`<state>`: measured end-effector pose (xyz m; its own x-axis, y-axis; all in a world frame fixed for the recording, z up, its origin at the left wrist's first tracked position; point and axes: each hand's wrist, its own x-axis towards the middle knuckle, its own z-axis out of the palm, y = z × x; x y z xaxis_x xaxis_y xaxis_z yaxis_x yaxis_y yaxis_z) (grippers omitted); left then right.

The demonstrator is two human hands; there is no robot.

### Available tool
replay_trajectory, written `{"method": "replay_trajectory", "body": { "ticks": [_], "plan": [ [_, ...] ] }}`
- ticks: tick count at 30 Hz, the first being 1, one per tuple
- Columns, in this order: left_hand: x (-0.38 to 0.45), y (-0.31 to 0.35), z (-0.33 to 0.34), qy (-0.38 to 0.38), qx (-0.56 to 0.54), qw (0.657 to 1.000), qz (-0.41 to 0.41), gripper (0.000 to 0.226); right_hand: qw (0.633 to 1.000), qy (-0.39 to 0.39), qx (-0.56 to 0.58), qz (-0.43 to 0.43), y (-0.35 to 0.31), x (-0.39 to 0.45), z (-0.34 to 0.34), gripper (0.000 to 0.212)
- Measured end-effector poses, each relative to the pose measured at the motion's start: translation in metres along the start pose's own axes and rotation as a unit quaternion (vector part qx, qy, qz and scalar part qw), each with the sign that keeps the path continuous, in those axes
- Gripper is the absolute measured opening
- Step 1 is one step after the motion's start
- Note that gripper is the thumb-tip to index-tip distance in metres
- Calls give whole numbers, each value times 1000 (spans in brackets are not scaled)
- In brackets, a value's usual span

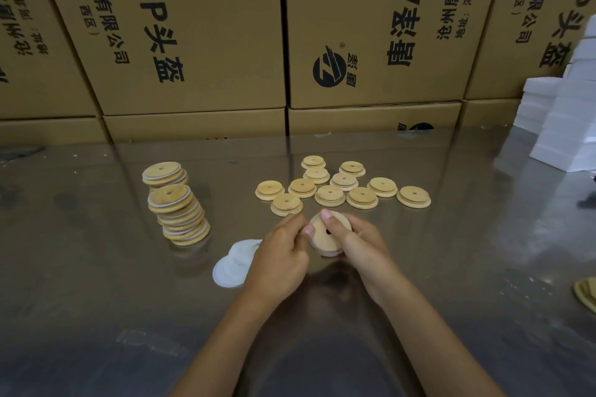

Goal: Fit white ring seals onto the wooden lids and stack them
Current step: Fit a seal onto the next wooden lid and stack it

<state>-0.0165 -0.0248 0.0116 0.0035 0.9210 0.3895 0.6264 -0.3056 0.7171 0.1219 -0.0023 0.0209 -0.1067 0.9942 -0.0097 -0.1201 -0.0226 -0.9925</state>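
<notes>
Both hands hold one wooden lid [325,229] above a shiny worktop [451,267], the right hand [361,242] gripping it, the left hand [280,255] pinching its edge. Loose lids [342,187] lie beyond; leaning stacks [177,203] stand left, white ring seals [232,264] beside.

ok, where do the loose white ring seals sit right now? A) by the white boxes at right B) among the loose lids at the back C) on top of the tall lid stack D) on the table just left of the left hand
D: the white ring seals lie on the table just left of the left hand, partly hidden by it.
</notes>
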Motion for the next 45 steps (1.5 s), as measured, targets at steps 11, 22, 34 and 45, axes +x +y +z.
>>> {"method": "replay_trajectory", "body": {
  "ticks": [11, 22, 34, 45],
  "plan": [
    [4, 4, -5, -13, -61, 997, -55, 26, 992, -71, 90, 45, 1, 1, -4, 34],
    [1, 3, 1, -56, -104, 992, -46, 30, 974, -2, 198, 113, -1, 7, -13, 25],
    [-3, 8, 0, 14, -108, 994, -32, 36, 988, -48, 130, 61, 1, 0, -5, 39],
    [0, 6, -6, 54, -146, 987, -51, 35, 989, -89, 80, 82, 7, -2, -5, 31]
  ]
}}
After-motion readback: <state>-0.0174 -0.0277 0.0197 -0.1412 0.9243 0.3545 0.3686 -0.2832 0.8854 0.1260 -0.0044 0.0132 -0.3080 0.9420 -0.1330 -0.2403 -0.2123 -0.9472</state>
